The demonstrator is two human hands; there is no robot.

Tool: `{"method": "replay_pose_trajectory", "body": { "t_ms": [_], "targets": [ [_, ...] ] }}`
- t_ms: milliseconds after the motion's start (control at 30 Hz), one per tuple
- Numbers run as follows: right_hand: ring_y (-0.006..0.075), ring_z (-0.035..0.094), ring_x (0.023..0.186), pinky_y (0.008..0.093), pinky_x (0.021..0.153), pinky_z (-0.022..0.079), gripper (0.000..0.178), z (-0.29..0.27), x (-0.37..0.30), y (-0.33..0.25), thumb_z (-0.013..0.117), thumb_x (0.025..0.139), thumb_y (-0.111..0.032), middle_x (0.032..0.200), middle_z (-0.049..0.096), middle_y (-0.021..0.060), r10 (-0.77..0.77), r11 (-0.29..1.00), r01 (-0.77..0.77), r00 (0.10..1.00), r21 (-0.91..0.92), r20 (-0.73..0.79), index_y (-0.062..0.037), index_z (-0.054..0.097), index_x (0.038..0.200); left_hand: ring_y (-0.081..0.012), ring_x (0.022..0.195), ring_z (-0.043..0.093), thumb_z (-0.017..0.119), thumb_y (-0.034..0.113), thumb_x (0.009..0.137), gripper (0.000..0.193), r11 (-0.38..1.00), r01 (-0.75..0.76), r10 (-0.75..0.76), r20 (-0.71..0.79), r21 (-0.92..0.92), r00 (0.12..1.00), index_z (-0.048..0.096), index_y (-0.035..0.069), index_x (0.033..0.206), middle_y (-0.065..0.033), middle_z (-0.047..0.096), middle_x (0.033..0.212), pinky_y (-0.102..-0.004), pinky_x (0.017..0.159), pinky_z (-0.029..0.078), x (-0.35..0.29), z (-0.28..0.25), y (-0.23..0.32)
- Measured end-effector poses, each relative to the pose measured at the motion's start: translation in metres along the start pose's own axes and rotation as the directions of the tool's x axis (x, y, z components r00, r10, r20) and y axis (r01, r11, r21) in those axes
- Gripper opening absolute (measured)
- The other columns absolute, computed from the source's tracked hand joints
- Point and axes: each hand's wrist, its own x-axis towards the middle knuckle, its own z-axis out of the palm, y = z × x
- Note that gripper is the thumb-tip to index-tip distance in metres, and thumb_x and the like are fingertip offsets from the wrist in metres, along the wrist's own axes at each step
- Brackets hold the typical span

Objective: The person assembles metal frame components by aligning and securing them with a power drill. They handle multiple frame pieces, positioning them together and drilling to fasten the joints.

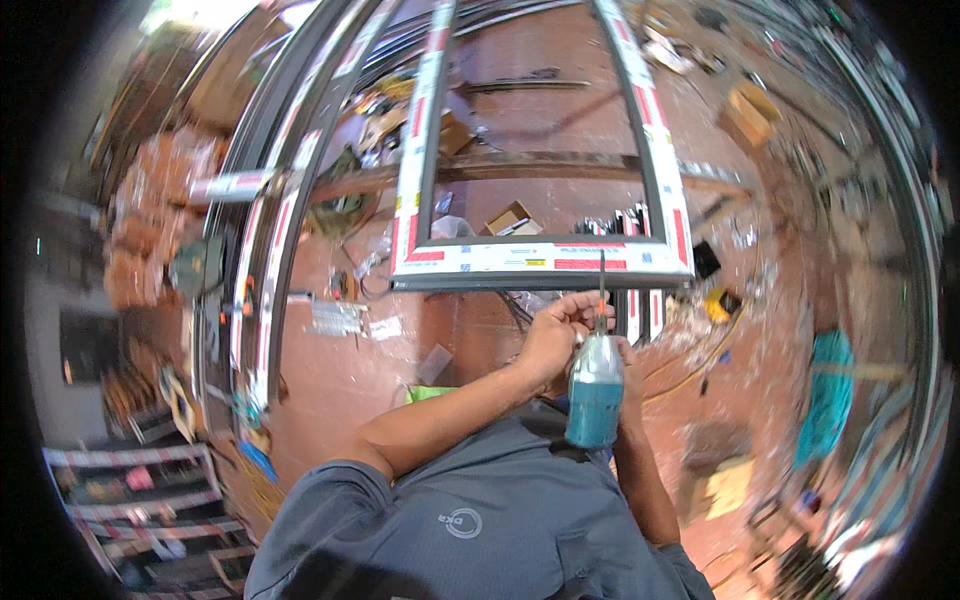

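Observation:
A teal power drill [593, 400] with a silver front section stands in front of my chest. Its long thin bit [602, 270] points away from me and overlaps the near bar of a dark rectangular frame [490, 256] covered in white and red film. Mostly hidden behind the drill body, my right hand [628, 362] grips it. My left hand [556, 336] is closed beside the drill's nose, its fingertips by the bit's base near a small orange spot. What these fingers pinch is too small to make out.
Long film-wrapped profiles [270, 260] stand to the left. A wooden beam [530, 168] crosses beneath the frame. Small cardboard boxes [748, 114], a yellow tool [720, 304] and cables lie on the red floor at right. A slatted rack [140, 500] stands at lower left.

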Motion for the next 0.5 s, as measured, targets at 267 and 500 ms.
{"method": "replay_pose_trajectory", "body": {
  "t_ms": [267, 500],
  "targets": [
    [0.0093, 0.066, 0.091, 0.0247, 0.075, 0.056, 0.033, 0.022, 0.012, -0.013, 0.052, 0.113, -0.024, 0.108, 0.064, -0.0003, 0.265, 0.912, -0.404, 0.712, 0.07, 0.65, -0.0074, 0.053, 0.142, -0.0253, 0.139, 0.058, 0.06, -0.007, 0.099, 0.059, 0.611, -0.481, 0.549, 0.102, 0.628, 0.83, 0.049, 0.002, 0.156, -0.0157, 0.06, 0.151, -0.0364, 0.117, 0.044, -0.063, -0.04, -0.004],
    [0.0101, 0.067, 0.096, 0.0258, 0.08, 0.058, 0.034, 0.093, 0.022, -0.008, 0.052, 0.113, -0.026, 0.109, 0.066, -0.0002, 0.533, 0.826, -0.517, 0.586, -0.225, 0.61, -0.0104, 0.055, 0.143, -0.0377, 0.154, 0.04, 0.055, -0.014, 0.092, 0.078, 0.42, -0.482, 0.767, -0.017, 0.769, 0.641, 0.032, 0.004, 0.165, -0.0233, 0.033, 0.17, -0.0428, 0.124, 0.038, -0.111, -0.084, 0.02]
  ]
}}
